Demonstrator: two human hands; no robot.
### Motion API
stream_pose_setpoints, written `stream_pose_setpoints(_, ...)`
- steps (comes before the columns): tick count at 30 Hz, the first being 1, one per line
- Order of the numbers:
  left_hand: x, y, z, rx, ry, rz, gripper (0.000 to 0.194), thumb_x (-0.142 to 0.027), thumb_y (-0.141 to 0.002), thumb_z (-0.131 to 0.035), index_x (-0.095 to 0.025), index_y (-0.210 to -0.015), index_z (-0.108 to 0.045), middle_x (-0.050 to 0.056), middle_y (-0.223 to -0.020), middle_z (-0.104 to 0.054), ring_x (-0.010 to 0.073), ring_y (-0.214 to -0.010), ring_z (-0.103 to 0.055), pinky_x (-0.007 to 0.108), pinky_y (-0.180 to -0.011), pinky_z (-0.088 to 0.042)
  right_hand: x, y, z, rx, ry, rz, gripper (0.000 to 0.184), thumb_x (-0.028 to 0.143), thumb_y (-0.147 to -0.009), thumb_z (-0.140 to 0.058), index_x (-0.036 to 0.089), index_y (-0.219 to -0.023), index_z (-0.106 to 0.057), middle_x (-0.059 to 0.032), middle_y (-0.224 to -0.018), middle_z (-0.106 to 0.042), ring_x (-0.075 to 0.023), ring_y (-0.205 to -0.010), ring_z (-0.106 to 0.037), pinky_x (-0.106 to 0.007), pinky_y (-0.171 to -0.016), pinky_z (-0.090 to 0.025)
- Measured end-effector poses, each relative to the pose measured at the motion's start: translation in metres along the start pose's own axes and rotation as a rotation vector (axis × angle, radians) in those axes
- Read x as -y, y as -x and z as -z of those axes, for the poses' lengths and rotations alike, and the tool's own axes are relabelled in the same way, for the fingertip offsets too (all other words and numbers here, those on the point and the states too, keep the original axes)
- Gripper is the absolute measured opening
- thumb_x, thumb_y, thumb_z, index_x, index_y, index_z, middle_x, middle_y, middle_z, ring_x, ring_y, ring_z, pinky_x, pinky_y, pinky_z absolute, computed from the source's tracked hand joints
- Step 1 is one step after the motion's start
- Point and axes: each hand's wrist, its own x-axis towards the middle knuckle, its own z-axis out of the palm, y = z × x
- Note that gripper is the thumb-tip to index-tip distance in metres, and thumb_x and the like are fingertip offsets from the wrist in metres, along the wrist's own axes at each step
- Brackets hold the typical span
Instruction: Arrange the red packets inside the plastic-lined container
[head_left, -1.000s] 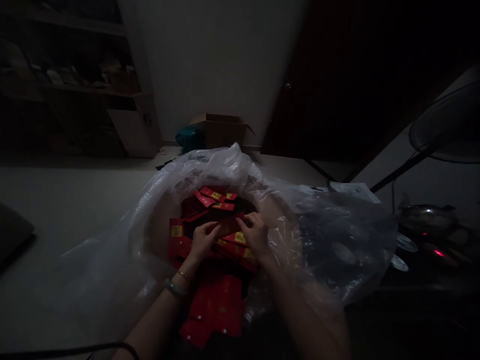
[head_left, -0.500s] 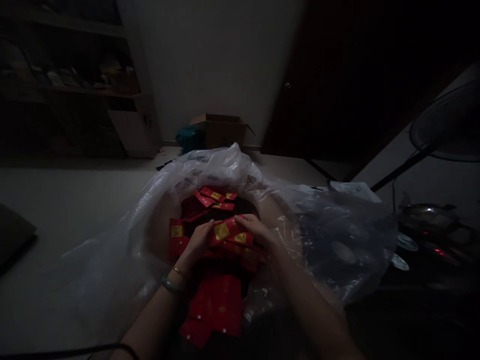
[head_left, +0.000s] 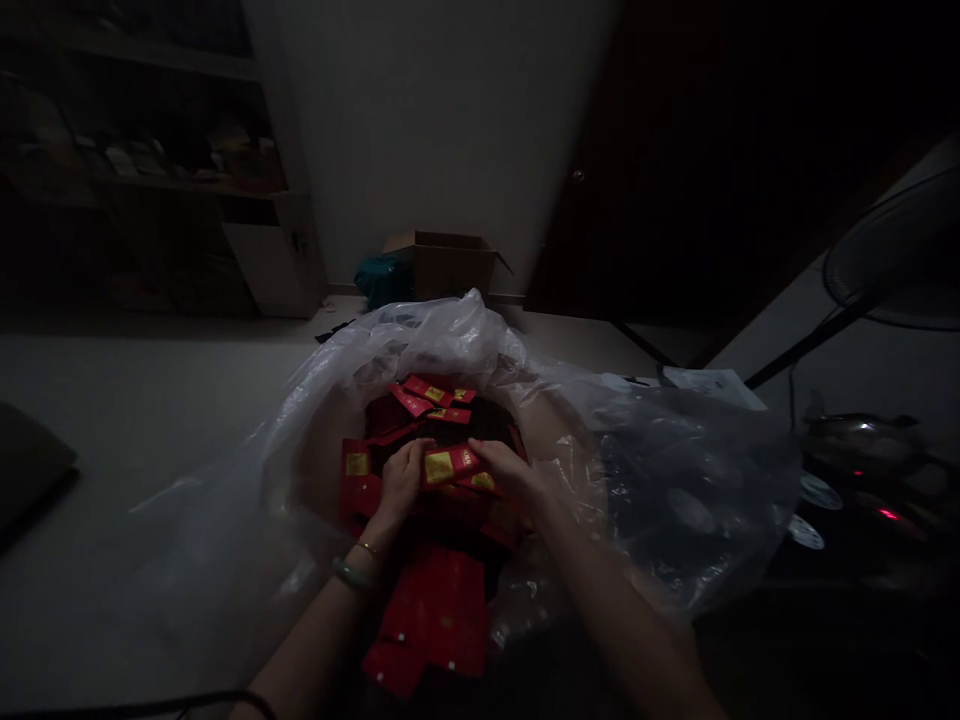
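A small red packet (head_left: 450,464) with a gold square and pale lettering is stretched between my two hands over a pile of similar packets. My left hand (head_left: 403,478) pinches its left end, and my right hand (head_left: 504,466) grips the right end with the thumb on top. More red packets (head_left: 427,390) lie just beyond the hands, and another with a gold square (head_left: 356,463) rests to the left. Nearer to me are larger flat red pouches (head_left: 442,600). Clear plastic sheeting (head_left: 450,325) surrounds the pile; what lies beneath it is too dark to make out.
An open cardboard box (head_left: 454,265) and a teal bag (head_left: 384,280) stand against the wall. Shelves (head_left: 172,190) rise at the left. On the right are a fan (head_left: 900,255) and a shiny metal kettle (head_left: 862,430) near red lights. A dark cable crosses the lower left.
The held packet has turned from tilted to nearly level, and its pale lettering now shows at the right end. Both hands still hold it; the view has shifted slightly.
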Motion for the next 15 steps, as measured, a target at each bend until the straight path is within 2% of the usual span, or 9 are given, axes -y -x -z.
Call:
stream_pose_setpoints(3, -0.008, 0.006, 0.003, -0.068, -0.292, -0.293, 0.039, -0.041, -0.084, -0.050, -0.020, -0.116, -0.060, 0.010, -0.124, -0.060, 0.0268, -0.121, -0.047, 0.042, -0.104, -0.033, -0.004, -0.007, 0.000, -0.012, -0.066, 0.055, 0.036, 0.052, -0.069, -0.066, 0.017, -0.072, -0.065, -0.0006, -0.069, -0.065, -0.0151, -0.066, -0.056, -0.026, -0.066, -0.044)
stream_pose_setpoints(5, -0.012, 0.009, 0.005, -0.027, -0.466, -0.423, 0.052, -0.040, -0.076, -0.063, -0.020, -0.123, -0.055, 0.010, -0.130, -0.055, 0.0302, -0.129, -0.036, 0.046, -0.109, -0.025, -0.005, -0.014, -0.001, 0.004, -0.085, 0.073, 0.037, 0.054, -0.070, -0.064, 0.017, -0.075, -0.066, -0.0010, -0.069, -0.065, -0.0159, -0.069, -0.057, -0.028, -0.068, -0.045)
stream_pose_setpoints(7, -0.014, 0.010, 0.004, 0.048, -0.581, -0.463, 0.060, -0.037, -0.070, -0.070, -0.020, -0.125, -0.054, 0.011, -0.126, -0.058, 0.0324, -0.127, -0.038, 0.048, -0.107, -0.025, -0.006, -0.021, 0.000, 0.016, -0.056, 0.075, 0.041, 0.057, -0.068, -0.063, 0.016, -0.071, -0.065, -0.0008, -0.066, -0.063, -0.0150, -0.066, -0.055, -0.028, -0.067, -0.044)
stream_pose_setpoints(9, -0.011, 0.010, 0.003, 0.081, -0.634, -0.456, 0.057, -0.032, -0.068, -0.072, -0.020, -0.122, -0.056, 0.011, -0.117, -0.063, 0.0321, -0.118, -0.046, 0.049, -0.104, -0.028, -0.005, -0.028, 0.003, 0.020, -0.014, 0.071, 0.046, 0.061, -0.066, -0.064, 0.016, -0.063, -0.061, 0.0002, -0.061, -0.060, -0.0130, -0.061, -0.051, -0.027, -0.066, -0.043)
stream_pose_setpoints(12, -0.006, 0.009, 0.002, 0.059, -0.613, -0.449, 0.050, -0.027, -0.066, -0.072, -0.020, -0.114, -0.060, 0.009, -0.107, -0.065, 0.0293, -0.105, -0.053, 0.046, -0.096, -0.036, -0.005, -0.036, 0.005, 0.057, 0.036, 0.078, 0.050, 0.064, -0.064, -0.063, 0.015, -0.058, -0.056, 0.0008, -0.059, -0.057, -0.0115, -0.059, -0.047, -0.027, -0.065, -0.041)
stream_pose_setpoints(15, -0.003, 0.009, 0.001, 0.031, -0.579, -0.457, 0.045, -0.025, -0.064, -0.071, -0.019, -0.107, -0.061, 0.008, -0.104, -0.065, 0.0277, -0.100, -0.054, 0.042, -0.089, -0.041, -0.007, -0.043, 0.004, 0.100, 0.097, 0.124, 0.051, 0.066, -0.070, -0.057, 0.015, -0.059, -0.057, 0.0003, -0.058, -0.056, -0.0119, -0.059, -0.046, -0.028, -0.063, -0.041)
